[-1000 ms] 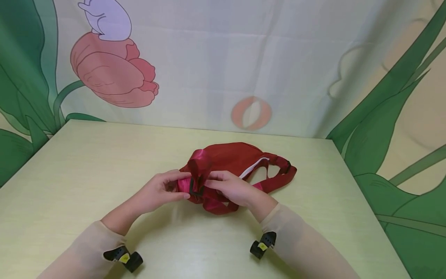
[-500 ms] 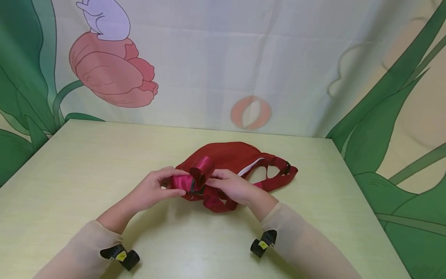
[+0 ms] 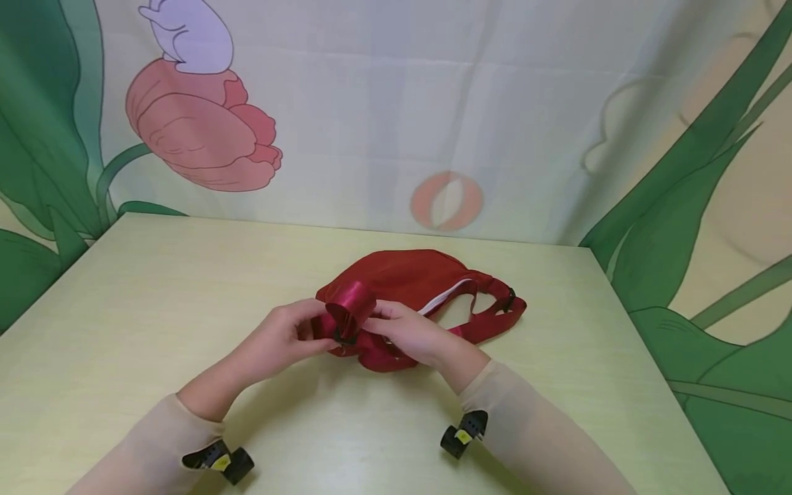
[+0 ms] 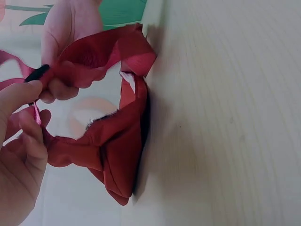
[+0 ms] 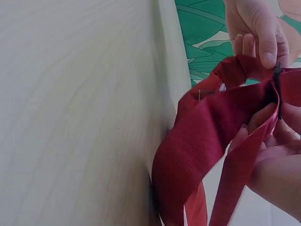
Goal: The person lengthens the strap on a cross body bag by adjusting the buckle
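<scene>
A red waist bag with a white-edged zip lies on the table, its webbing strap looping off to the right. My left hand is at the bag's left end, pinching the strap beside a black slide buckle between thumb and fingers. From the other side my right hand pinches the strap close to that buckle. Between the hands a strap loop stands up. In the right wrist view the strap passes through the buckle, raised off the table. Some fingertips are hidden behind the webbing.
The pale wooden table extends around the bag. Behind it hangs a printed curtain with a flower and leaves. A small black wrist camera is on the left sleeve, with another camera on the right.
My left hand shifted slightly left with the strap, then back right. The buckle between the hands has tilted, and the upright loop has changed shape. The bag stays nearly in place.
</scene>
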`<state>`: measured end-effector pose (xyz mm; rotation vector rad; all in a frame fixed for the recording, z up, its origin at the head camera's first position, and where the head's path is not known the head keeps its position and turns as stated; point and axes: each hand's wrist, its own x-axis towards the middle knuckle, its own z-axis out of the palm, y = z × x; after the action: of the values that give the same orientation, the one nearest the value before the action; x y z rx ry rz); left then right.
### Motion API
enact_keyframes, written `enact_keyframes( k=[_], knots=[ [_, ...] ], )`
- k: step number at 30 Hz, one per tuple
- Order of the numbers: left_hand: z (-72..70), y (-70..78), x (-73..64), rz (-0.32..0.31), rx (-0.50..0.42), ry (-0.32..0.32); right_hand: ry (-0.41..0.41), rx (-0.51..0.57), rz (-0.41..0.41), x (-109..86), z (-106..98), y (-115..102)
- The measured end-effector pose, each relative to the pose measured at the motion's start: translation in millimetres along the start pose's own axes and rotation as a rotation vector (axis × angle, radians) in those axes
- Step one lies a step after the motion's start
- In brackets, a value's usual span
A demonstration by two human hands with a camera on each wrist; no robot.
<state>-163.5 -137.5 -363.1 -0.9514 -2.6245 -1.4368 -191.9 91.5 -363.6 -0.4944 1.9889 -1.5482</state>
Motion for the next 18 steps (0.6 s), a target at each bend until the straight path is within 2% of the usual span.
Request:
enact_keyframes(
  k=[5,13,18],
  knots=[
    [0.8,-1.5,-1.5,0.003,-0.027,-0.018,0.035,-0.019,0.013,0.9,2.3,0.5],
    [1.3,-3.3,-1.5,-0.033,-0.051,-0.007,0.102,0.056,0.001,5.8,3.9,1.6],
    [0.8,-4.6,-3.4,-0.057,-0.071,-0.006,0.113,0.096,0.006,6.5,4.4,-1.1]
  ],
)
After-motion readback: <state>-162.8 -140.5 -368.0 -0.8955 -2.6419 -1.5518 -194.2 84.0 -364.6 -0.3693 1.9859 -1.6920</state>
